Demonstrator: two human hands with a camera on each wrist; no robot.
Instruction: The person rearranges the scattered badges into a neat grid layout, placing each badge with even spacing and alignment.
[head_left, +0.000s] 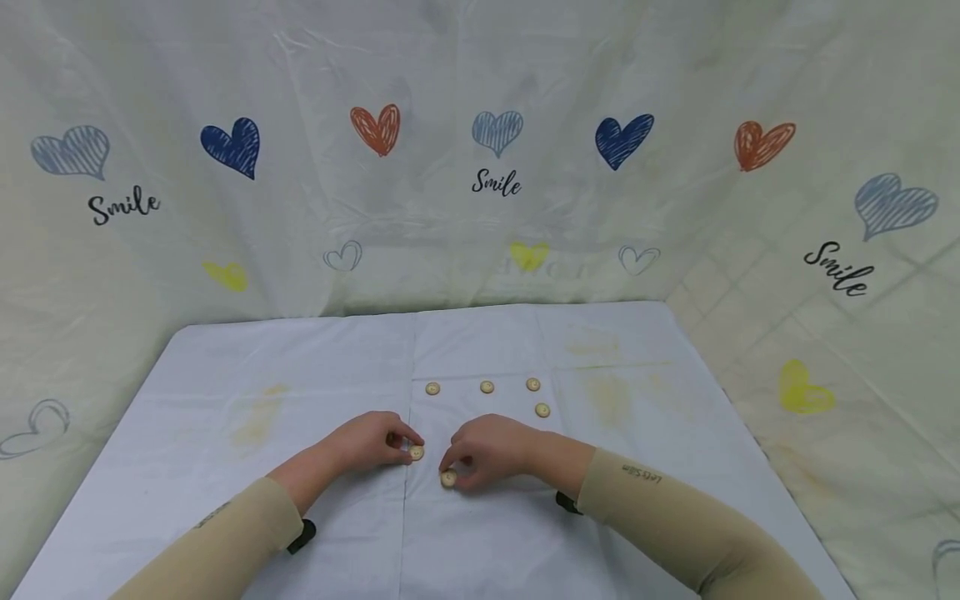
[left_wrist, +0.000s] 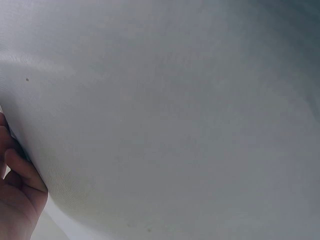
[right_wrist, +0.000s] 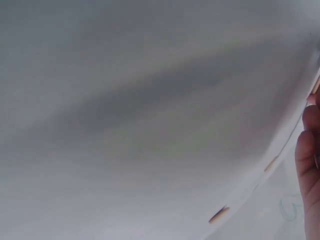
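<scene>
My left hand (head_left: 371,442) pinches a round wooden button (head_left: 416,452) between thumb and fingertips, close over the white cloth. Just right of it and nearer to me, another wooden button (head_left: 447,478) is between the thumb and index finger of my right hand (head_left: 491,452). Beyond the hands lie loose buttons: one at the left (head_left: 432,388), a middle button (head_left: 487,387), a right button (head_left: 533,384) and a slightly nearer button (head_left: 542,410). In the left wrist view, only part of the left hand (left_wrist: 22,197) shows at the edge. Flat-lying buttons (right_wrist: 219,215) appear edge-on in the right wrist view.
A white cloth (head_left: 315,350) with faint yellowish stains and crease lines covers the table. Behind and to the right hangs a pale curtain (head_left: 435,200) printed with hearts and the word Smile. Dark straps (head_left: 302,536) sit at the wrists.
</scene>
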